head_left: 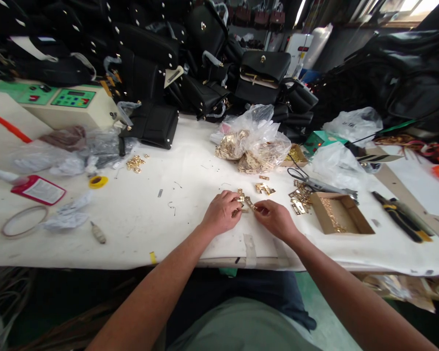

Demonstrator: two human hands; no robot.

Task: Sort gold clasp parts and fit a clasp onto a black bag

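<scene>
My left hand is closed on small gold metal plates near the table's front edge. Facing it, my right hand pinches a rectangular gold plate between thumb and fingertips. The two hands are a short gap apart, with the plates between them. Just beyond the right hand lies a small heap of gold pieces. Further right, a pile of gold plates sits beside an open cardboard box that holds tiny copper-coloured parts.
Plastic bags of gold fittings stand at the back middle. Black handbags are stacked behind the white table. Pliers lie on the right. A small gold pile, yellow tape roll and control machine are on the left.
</scene>
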